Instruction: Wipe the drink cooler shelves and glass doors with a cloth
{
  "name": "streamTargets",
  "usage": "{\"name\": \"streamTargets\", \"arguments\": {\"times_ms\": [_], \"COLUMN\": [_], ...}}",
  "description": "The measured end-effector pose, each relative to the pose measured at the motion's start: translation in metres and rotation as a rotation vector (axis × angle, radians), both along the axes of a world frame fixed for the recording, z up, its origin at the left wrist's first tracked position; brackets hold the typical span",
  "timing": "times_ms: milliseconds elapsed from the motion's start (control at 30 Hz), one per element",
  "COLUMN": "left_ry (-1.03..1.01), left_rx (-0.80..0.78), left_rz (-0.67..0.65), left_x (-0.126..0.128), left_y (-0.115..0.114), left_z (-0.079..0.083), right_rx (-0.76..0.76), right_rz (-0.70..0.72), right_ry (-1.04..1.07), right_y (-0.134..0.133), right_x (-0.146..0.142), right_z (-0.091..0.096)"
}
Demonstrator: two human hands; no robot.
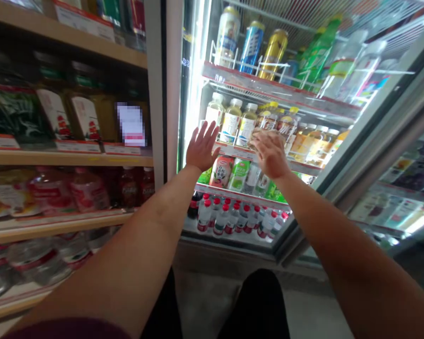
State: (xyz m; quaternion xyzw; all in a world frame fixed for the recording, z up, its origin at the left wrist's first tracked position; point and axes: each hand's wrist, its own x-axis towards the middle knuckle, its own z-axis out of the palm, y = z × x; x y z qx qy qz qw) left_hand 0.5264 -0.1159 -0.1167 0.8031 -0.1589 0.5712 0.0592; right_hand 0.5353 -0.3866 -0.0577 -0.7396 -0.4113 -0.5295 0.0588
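Note:
My left hand is raised in front of the drinks cooler, fingers spread, with nothing in it. It is nearest the white-capped bottles at the left of the middle shelf. My right hand reaches to the same shelf, its fingers a little bent and blurred, and I see nothing held in it. Behind it stand dark-labelled bottles with yellow caps, partly hidden by the hand. Whether the fingertips touch a bottle I cannot tell. Amber bottles stand to its right.
Cans and green bottles fill the upper shelf behind a wire rail. Cartons stand below, with red-capped water bottles at the bottom. A metal-framed door is at the right. Wooden shelves with bottles are at the left.

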Motion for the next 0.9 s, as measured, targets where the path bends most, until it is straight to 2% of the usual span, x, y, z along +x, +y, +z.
{"name": "streamTargets", "arguments": {"times_ms": [100,200,300,400,433,500,567,600,633,700,800,833,900], "left_ry": [0.003,0.001,0.009,0.014,0.011,-0.002,-0.013,-0.015,-0.014,-0.012,-0.019,-0.023,-0.026], "left_rx": [0.001,0.004,-0.006,-0.012,-0.011,-0.003,0.002,0.004,0.005,0.003,0.0,0.0,0.002], "left_rz": [0.001,0.0,-0.013,-0.019,-0.016,-0.006,0.003,0.004,0.004,0.004,0.009,0.008,0.004], "left_x": [-0.001,-0.001,0.0,0.001,0.001,0.001,0.001,0.001,0.001,0.001,0.001,0.001,0.001], "left_y": [0.0,0.0,0.0,0.0,0.0,0.0,0.0,0.0,0.0,0.0,0.0,0.001,0.001], "left_z": [0.0,0.0,0.0,0.0,0.0,0.0,-0.001,0.0,0.0,0.0,-0.001,-0.001,-0.001], "right_rx": [0.091,0.216,0.098,-0.028,-0.008,0.132,0.285,0.314,0.302,0.172,-0.031,-0.025,0.102], "right_rz": [-0.007,-0.018,-0.003,0.02,0.019,0.003,-0.017,-0.02,-0.02,-0.009,0.011,0.007,-0.027], "right_ry": [-0.005,-0.022,0.026,0.049,0.037,-0.006,-0.038,-0.039,-0.028,0.016,0.056,0.048,0.006], "right_y": [-0.004,-0.006,-0.004,-0.001,-0.001,-0.003,-0.005,-0.005,-0.005,-0.003,0.001,0.001,-0.001], "right_x": [0.004,0.005,0.001,0.0,0.001,0.004,0.006,0.006,0.005,0.002,-0.001,-0.001,-0.001], "right_z": [0.009,0.002,-0.011,-0.007,-0.002,0.006,0.005,0.001,-0.005,-0.016,-0.017,-0.014,-0.005]}}
